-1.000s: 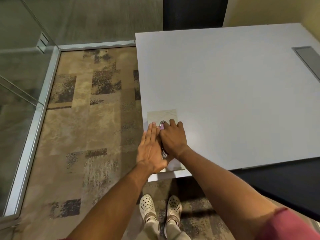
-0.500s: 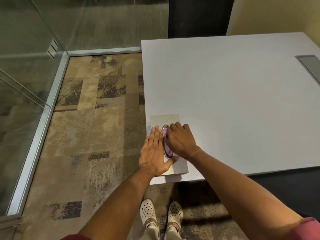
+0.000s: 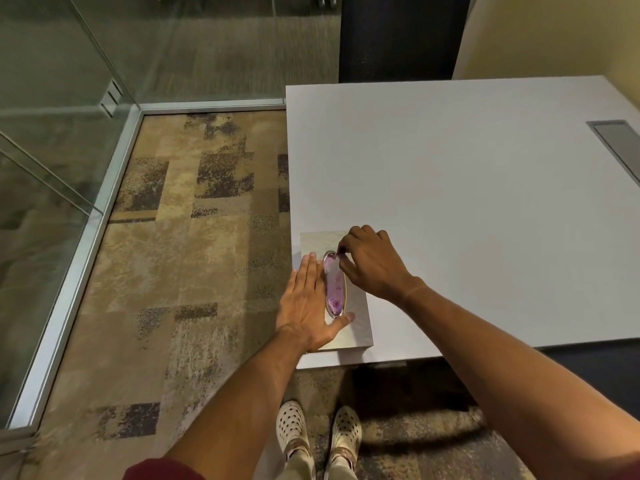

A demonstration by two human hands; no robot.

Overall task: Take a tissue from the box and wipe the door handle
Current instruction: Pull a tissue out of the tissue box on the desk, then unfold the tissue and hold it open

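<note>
A pale tissue box (image 3: 358,308) sits at the near left corner of the white table (image 3: 467,209). Its top has an oval slot with a purple-tinted film. My left hand (image 3: 308,306) lies flat on the box's left side, fingers straight, thumb below the slot. My right hand (image 3: 372,266) hovers over the slot's far end. Its thumb and forefinger pinch the corner of a whitish tissue (image 3: 333,266) that just pokes out. No door handle is in view.
Glass walls with metal frames (image 3: 86,237) run along the left and far sides over patterned carpet. A dark panel (image 3: 398,36) stands behind the table. A grey cable slot (image 3: 616,147) sits in the table's right edge. My feet in white clogs are below.
My right hand has lifted off the slot and moved to its far end, where it now pinches the tissue corner. The left hand stays flat on the box.
</note>
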